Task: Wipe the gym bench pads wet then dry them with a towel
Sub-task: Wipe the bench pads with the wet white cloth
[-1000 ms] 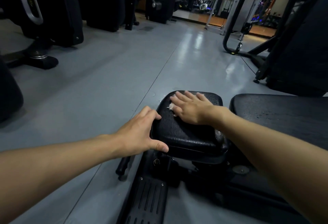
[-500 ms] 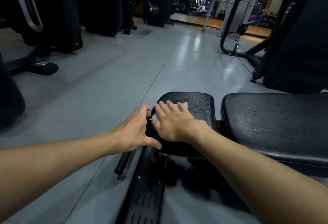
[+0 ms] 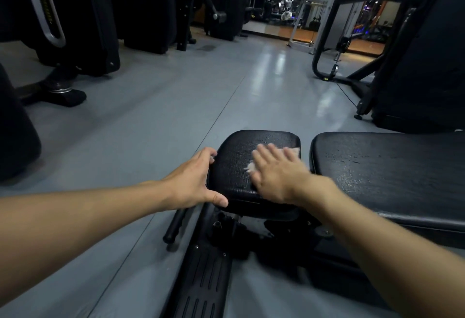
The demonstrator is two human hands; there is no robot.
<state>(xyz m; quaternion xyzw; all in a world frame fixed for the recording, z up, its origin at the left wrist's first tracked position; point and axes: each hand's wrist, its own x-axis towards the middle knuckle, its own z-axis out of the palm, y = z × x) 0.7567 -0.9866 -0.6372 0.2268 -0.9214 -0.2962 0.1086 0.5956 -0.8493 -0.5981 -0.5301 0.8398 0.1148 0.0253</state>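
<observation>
Wiped surface: the small pad (image 3: 241, 156), black and textured, sits low in the middle of the view at the bench's left end; droplets glisten on its far part
Neighbour: the long pad (image 3: 390, 174) lies just beside it on the right, a narrow gap between them, with wet specks scattered over its top
Wipe: a pale cloth (image 3: 295, 151) lies flat on the right half of the small pad, mostly covered by the right hand; one corner shows past the fingertips near the pad's right edge, and a ragged bit pokes out on the hand's left side
Working hand: the right hand (image 3: 276, 176) rests palm down on the cloth, its fingers straight, close together and pointing away from the person, pressing the cloth onto the pad; the fingers look blurred
Bracing hand: the left hand (image 3: 193, 181) grips the small pad's left side, fingers curled onto the far left corner and the thumb spread wide, hooked at the near lower edge
Under the pads: a ribbed black footplate (image 3: 201, 280) runs toward the camera, and a short black bar (image 3: 176, 224) juts out to its left
Ground: a grey glossy floor (image 3: 151, 116) reflects ceiling lights further off
Around: dark machines (image 3: 83, 15) stand at the far left, and another dark frame stands at the right
</observation>
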